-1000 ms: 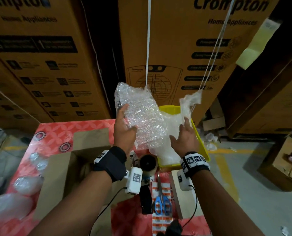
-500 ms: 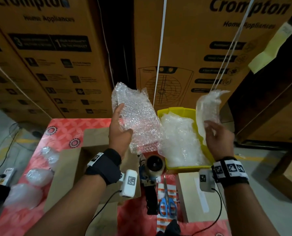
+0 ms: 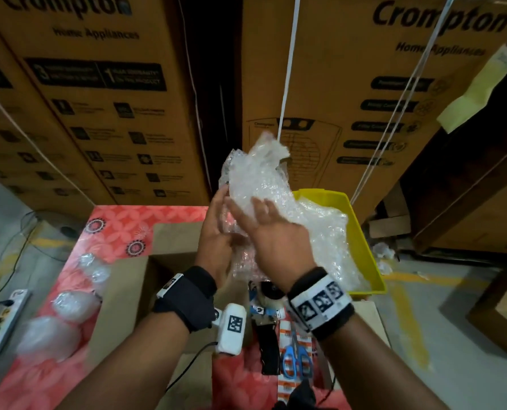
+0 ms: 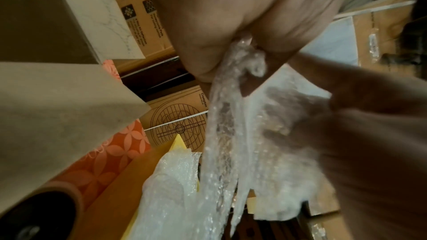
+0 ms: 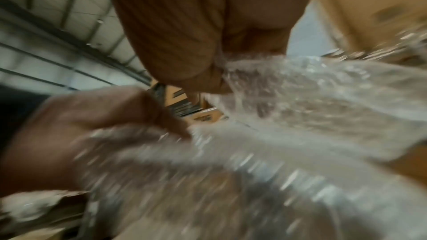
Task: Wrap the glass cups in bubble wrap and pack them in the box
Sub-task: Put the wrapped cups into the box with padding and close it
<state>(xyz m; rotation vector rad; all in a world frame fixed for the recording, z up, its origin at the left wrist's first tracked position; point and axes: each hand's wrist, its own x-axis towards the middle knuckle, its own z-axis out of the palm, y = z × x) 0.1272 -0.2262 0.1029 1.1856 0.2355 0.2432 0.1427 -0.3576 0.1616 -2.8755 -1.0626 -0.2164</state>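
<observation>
Overhead, both your left hand (image 3: 216,241) and right hand (image 3: 271,235) clutch bubble wrap (image 3: 255,179) above the red floral table (image 3: 113,229), stacked cartons (image 3: 98,99) behind.

The head view is dim and warm-toned, its corners darkened and straight carton edges bowed by the wide lens. Pale glare sits on the bubble wrap (image 3: 258,184). The wrapped bundles (image 3: 72,303) at the left edge smear softly. Both wrist views are blurred (the right one heavily, streaked by motion), with close skin out of focus.
</observation>
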